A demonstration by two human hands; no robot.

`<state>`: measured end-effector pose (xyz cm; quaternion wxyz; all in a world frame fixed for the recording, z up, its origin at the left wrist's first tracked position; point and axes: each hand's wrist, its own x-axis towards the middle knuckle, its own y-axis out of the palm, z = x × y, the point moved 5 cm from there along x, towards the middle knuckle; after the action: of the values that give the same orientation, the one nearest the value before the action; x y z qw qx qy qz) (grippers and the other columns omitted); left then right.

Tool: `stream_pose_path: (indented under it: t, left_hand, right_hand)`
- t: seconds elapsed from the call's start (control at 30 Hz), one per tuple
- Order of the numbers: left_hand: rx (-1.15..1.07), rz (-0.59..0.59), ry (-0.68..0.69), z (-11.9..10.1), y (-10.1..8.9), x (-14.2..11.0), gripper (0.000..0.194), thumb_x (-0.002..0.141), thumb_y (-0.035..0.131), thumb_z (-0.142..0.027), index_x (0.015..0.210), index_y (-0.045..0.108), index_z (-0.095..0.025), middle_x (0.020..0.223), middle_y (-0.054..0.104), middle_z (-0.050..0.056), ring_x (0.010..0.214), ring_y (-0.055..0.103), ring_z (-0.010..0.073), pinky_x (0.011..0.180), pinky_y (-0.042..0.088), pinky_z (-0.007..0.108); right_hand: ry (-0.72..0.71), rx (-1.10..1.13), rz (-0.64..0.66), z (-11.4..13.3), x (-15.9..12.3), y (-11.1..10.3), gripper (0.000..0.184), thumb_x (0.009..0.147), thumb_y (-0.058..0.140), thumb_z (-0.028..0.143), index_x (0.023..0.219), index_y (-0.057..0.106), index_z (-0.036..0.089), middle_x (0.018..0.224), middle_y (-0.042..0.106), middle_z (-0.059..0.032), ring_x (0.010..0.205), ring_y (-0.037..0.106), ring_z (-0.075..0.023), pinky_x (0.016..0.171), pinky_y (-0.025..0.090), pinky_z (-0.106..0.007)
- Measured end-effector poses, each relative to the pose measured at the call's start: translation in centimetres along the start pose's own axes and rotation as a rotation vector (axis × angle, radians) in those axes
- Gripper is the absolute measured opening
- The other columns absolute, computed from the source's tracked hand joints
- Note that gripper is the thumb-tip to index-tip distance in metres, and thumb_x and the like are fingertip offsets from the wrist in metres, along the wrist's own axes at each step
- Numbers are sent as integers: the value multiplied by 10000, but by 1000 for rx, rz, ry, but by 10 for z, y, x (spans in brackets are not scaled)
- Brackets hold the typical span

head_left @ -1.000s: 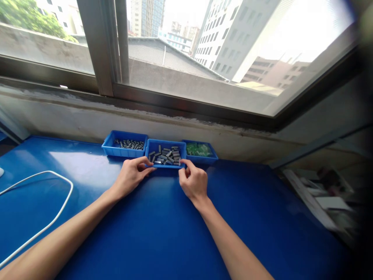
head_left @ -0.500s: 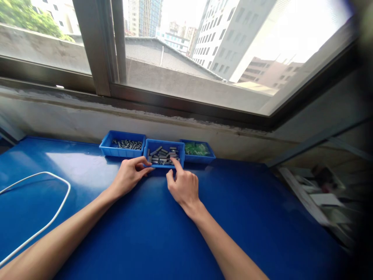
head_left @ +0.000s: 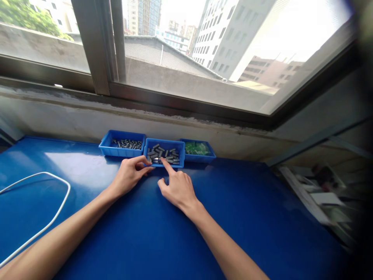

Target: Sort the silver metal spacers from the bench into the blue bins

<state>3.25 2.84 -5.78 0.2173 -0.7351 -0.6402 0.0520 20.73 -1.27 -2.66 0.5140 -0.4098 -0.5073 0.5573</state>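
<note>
Among three blue bins, the middle blue bin (head_left: 164,143) holds several short grey metal cylinders (head_left: 168,152). My left hand (head_left: 131,173) pinches the front left corner of this bin, thumb low and fingers at the rim. Over the front wall reaches my right hand (head_left: 177,187), its index finger stretched out among the cylinders. Its thumb stands apart and the other fingers are curled; I see nothing held in it. The fingertip seems to touch the cylinders.
To the left stands a blue bin (head_left: 108,151) of small screws (head_left: 129,144). Another blue bin (head_left: 201,158) on the right contains green pieces (head_left: 196,148). A white cable (head_left: 62,202) loops over the blue table (head_left: 140,241). Behind are a wall (head_left: 81,120) and window; a cluttered shelf (head_left: 323,198) is at right.
My right hand has moved left, its index finger shifting from the right part of the middle bin toward its centre. The cylinders lie differently. My left hand stays at the corner.
</note>
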Motion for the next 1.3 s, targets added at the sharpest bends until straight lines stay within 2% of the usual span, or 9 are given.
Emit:
stream_pose_path:
  t: [0.3, 0.57, 0.67, 0.73, 0.83, 0.97, 1.07, 1.17, 1.3]
  left_hand:
    - [-59, -17, 12, -6, -1, 0, 288, 885, 691, -459, 1027, 682, -208, 793, 771, 20, 746, 738, 208, 719, 533, 279]
    - [-61, -81, 63, -8, -2, 3, 394, 928, 627, -416, 1271, 651, -223, 960, 782, 41, 892, 748, 216, 851, 569, 311]
    - [175, -220, 140, -16, -28, 5, 345, 961, 561, -384, 1245, 666, -219, 832, 744, 25, 746, 698, 189, 765, 553, 301]
    - [462, -282, 278, -24, -52, 7, 288, 955, 550, -351, 1140, 721, -212, 916, 731, 63, 880, 664, 224, 863, 524, 344]
    - [707, -149, 430, -22, -85, 15, 259, 884, 627, -344, 1058, 758, -204, 1059, 720, 105, 1054, 586, 301, 960, 488, 427]
    - [778, -8, 384, 1, -120, 27, 279, 805, 691, -293, 1068, 765, -233, 1075, 732, 89, 1116, 544, 332, 1017, 445, 501]
    - [765, -50, 311, 13, -131, 33, 231, 752, 711, -261, 973, 771, -227, 1173, 684, 110, 1205, 498, 370, 1028, 438, 542]
    - [683, -45, 275, 19, -130, 33, 96, 728, 731, -257, 793, 729, -186, 1314, 594, 132, 1229, 495, 368, 1048, 442, 546]
    - [628, -25, 320, 18, -125, 26, 98, 741, 748, -252, 715, 684, -182, 1461, 497, 103, 1327, 442, 354, 1109, 406, 546]
  right_hand:
    - [-1, 24, -93, -7, 6, 2, 658, 938, 514, 383, 1570, 364, 282, 761, 762, -29, 667, 715, -219, 636, 453, -268]
    - [17, -29, -139, -20, 37, -9, 480, 1044, 339, 552, 1405, 581, 348, 922, 798, -85, 818, 761, -260, 710, 481, -296]
    - [16, -6, -129, -24, 47, -11, 444, 1045, 343, 547, 1310, 652, 370, 1001, 799, -79, 865, 762, -284, 711, 480, -315]
    - [15, 42, -122, -25, 52, -13, 420, 1043, 358, 532, 1273, 675, 378, 1039, 795, -66, 890, 758, -289, 706, 475, -319]
    - [25, 128, -162, -22, 54, -19, 371, 1033, 415, 461, 1242, 698, 342, 980, 795, -51, 848, 746, -256, 684, 463, -297]
    - [-66, 239, -280, 1, 54, -27, 300, 997, 484, 322, 1152, 729, 247, 861, 757, -35, 770, 699, -191, 689, 471, -270]
    - [-269, 278, -318, 28, 55, -29, 308, 978, 501, 245, 1207, 702, 206, 1074, 729, -64, 938, 672, -184, 841, 504, -275]
    - [-449, 167, -308, 50, 57, -23, 350, 954, 555, 216, 1283, 671, 187, 1283, 663, -101, 1142, 585, -246, 979, 482, -368]
    - [-545, 54, -340, 57, 62, -13, 326, 967, 550, 173, 1254, 701, 203, 1267, 685, -105, 1150, 535, -301, 925, 482, -458]
